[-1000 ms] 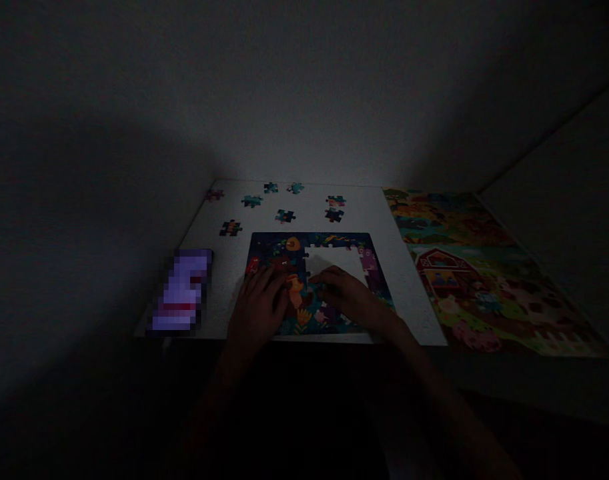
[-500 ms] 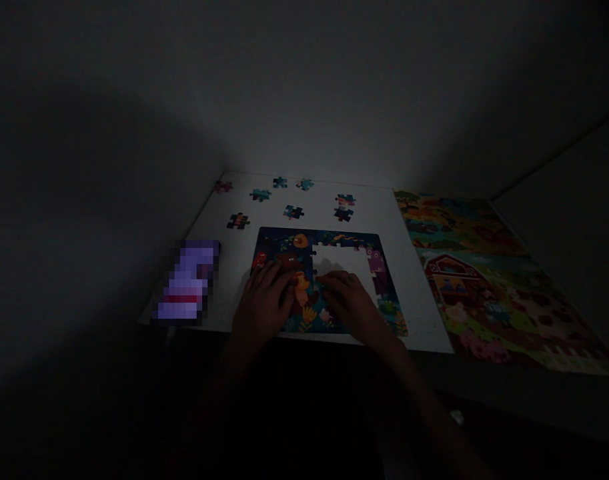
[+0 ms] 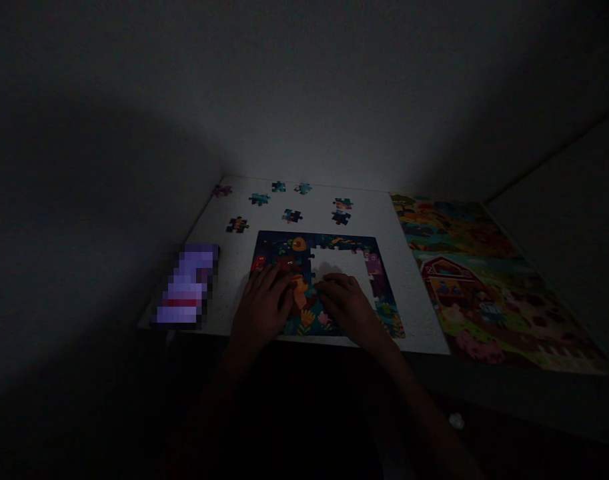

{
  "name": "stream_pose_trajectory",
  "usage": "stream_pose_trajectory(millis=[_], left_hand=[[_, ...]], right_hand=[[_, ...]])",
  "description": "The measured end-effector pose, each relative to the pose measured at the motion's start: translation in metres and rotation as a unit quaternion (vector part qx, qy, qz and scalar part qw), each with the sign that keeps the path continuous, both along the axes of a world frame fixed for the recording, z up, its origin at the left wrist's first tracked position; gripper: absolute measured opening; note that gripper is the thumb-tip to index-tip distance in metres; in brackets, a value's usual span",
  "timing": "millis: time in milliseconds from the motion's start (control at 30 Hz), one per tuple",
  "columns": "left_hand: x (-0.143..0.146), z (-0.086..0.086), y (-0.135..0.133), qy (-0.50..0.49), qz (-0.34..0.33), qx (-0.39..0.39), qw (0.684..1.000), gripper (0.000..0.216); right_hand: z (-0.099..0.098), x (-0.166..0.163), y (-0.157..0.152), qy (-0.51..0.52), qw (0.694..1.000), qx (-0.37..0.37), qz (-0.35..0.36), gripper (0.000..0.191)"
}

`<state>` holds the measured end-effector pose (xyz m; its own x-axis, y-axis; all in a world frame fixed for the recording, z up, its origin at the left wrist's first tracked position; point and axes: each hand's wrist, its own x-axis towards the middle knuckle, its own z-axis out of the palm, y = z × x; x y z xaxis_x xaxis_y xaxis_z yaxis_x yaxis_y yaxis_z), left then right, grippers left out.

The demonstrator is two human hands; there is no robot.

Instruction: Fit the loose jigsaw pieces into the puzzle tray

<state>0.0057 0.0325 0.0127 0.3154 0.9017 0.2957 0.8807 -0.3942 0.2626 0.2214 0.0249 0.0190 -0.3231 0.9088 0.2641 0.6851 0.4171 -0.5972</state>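
A partly built jigsaw puzzle (image 3: 334, 243) with a dark blue picture lies on a white table (image 3: 419, 307), with a white gap in its upper right part. My left hand (image 3: 264, 307) lies flat on the puzzle's left side, fingers stretched out. My right hand (image 3: 347, 303) rests palm down on the puzzle's middle, fingertips at the lower edge of the gap. Whether a piece lies under those fingers is hidden. Several loose pieces (image 3: 291, 215) lie scattered behind the puzzle.
A finished farm puzzle (image 3: 464, 280) with a red barn lies to the right. A blurred purple object (image 3: 187, 287) sits at the table's left front corner. A wall stands right behind the table. The room is very dark.
Both hands have stayed on the puzzle, shifting only slightly. The view itself has moved a little.
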Motion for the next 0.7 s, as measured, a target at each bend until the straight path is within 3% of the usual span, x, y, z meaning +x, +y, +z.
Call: stream_pose_trajectory(millis=[233,400,533,700], left_hand=[[0.000,0.002,-0.001,-0.010,-0.002,0.010,1.000,0.033],[-0.001,0.003,-0.001,-0.017,-0.009,0.026,0.999,0.032],[-0.001,0.001,-0.001,-0.024,-0.016,0.035,0.999,0.031],[-0.003,-0.003,0.000,-0.021,-0.017,0.051,0.998,0.030]], right_hand=[[0.007,0.004,-0.008,0.125,0.986,0.069,-0.081,0.028],[0.020,0.031,-0.025,0.086,0.971,0.157,-0.158,0.022],[0.016,0.060,-0.031,0.050,0.973,0.099,-0.204,0.020],[-0.006,0.074,-0.028,-0.019,0.978,0.047,-0.200,0.027]])
